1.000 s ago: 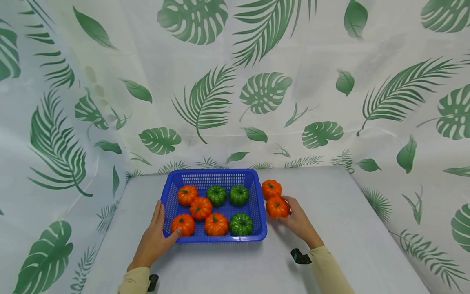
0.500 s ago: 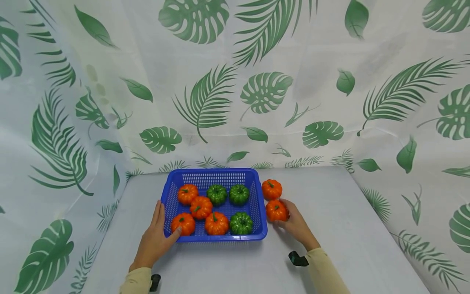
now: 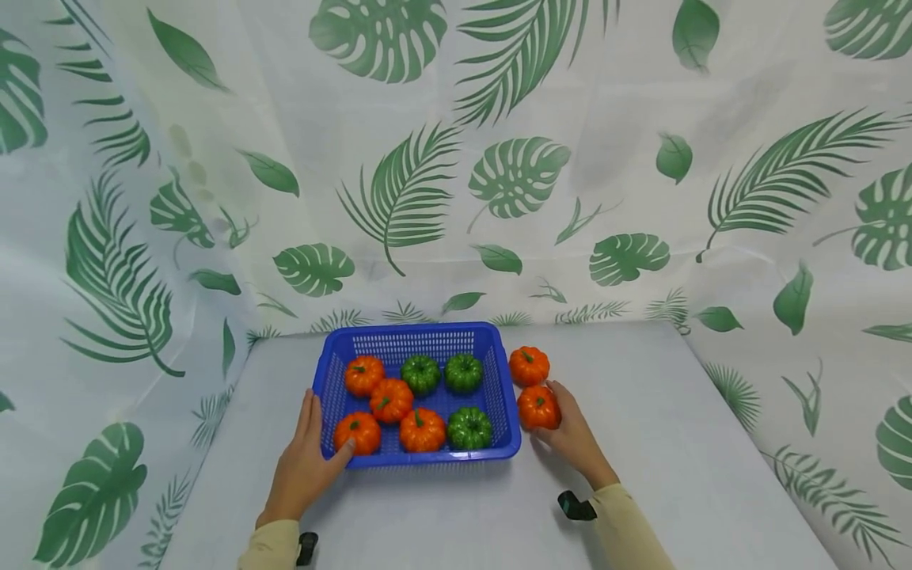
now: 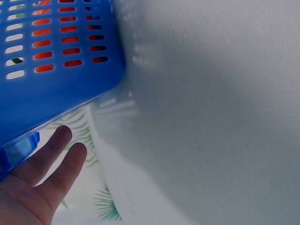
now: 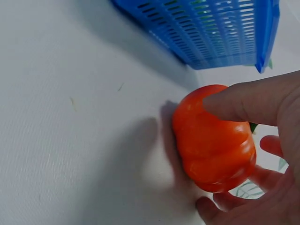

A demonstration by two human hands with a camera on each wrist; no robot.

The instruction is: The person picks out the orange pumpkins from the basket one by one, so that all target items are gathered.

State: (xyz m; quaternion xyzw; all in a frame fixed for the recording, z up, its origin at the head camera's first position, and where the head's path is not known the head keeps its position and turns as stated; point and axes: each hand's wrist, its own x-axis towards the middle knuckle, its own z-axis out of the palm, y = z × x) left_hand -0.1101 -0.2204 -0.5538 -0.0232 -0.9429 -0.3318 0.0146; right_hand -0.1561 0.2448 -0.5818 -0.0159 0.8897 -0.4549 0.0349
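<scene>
My right hand (image 3: pixel 573 439) holds a glossy orange pumpkin (image 3: pixel 538 408) just right of the blue plastic basket (image 3: pixel 516 431). In the right wrist view the thumb lies along one side of this pumpkin (image 5: pixel 213 145) and the fingers bend around the other. Right behind it sits a second orange pumpkin (image 3: pixel 529 366). My left hand (image 3: pixel 302 471) rests at the basket's front left corner, fingers straight along its outside, thumb over the rim. Inside the basket are several orange pumpkins (image 3: pixel 391 400) and three green ones, including a green pumpkin (image 3: pixel 469 428) at the front right.
The basket stands on a pale covered table (image 3: pixel 442 514) near its back edge. Behind and beside the table hangs a white curtain (image 3: pixel 427 293) printed with green leaves. A dark wrist device (image 3: pixel 575 505) sticks out beside the right sleeve.
The pumpkin in my right hand has come slightly toward the front, away from the orange one behind it. The left hand and the basket keep their places.
</scene>
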